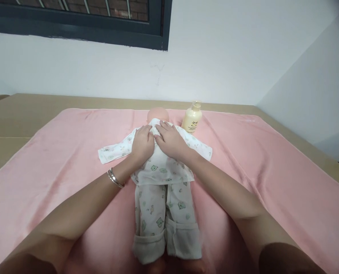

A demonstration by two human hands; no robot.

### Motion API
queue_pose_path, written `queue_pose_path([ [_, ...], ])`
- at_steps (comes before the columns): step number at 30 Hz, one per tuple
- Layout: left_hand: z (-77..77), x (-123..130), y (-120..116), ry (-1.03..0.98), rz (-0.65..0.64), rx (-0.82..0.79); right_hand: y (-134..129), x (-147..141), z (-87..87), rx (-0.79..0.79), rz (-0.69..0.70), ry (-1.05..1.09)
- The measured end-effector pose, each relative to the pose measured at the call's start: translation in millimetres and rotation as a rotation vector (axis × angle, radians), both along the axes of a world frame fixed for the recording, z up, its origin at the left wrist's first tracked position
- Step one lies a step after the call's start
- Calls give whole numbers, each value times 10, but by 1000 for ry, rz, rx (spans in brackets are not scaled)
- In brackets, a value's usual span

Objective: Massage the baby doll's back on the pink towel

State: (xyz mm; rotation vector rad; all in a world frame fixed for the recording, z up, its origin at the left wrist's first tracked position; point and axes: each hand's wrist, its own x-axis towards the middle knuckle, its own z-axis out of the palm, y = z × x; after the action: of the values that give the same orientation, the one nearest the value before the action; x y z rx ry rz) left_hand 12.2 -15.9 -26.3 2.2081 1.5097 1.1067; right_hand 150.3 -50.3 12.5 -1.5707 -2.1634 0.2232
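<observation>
A baby doll (158, 113) lies on a pink blanket, its bald head toward the wall. It wears a white printed long-sleeved top (160, 171) and matching trousers (152, 209) with turned-up cuffs. The sleeves stretch out to both sides. My left hand (143, 144) rests flat on the upper left of the top, and a silver bangle circles that wrist. Beside it, my right hand (171, 140) lies flat with fingers spread across the upper middle of the top. Both hands press on the cloth without gripping it. The doll's face cannot be seen.
A cream lotion bottle (191, 118) stands on the blanket to the right of the doll's head. The pink blanket (80, 152) covers much of a wooden table (3, 121). Behind it rise a white wall (215, 68) and a dark-framed barred window (158, 34).
</observation>
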Motion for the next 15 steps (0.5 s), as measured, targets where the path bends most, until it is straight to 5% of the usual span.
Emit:
queue_pose_path([
  [4, 10, 3, -8, -5, 1, -15, -9, 2, 15, 143, -29, -2],
  [8, 9, -1, -12, -11, -1, -1, -14, 5, 14, 55, 54, -51],
  [15, 3, -10, -15, -45, -21, 3, -87, -45, 46, 113, 6, -41],
])
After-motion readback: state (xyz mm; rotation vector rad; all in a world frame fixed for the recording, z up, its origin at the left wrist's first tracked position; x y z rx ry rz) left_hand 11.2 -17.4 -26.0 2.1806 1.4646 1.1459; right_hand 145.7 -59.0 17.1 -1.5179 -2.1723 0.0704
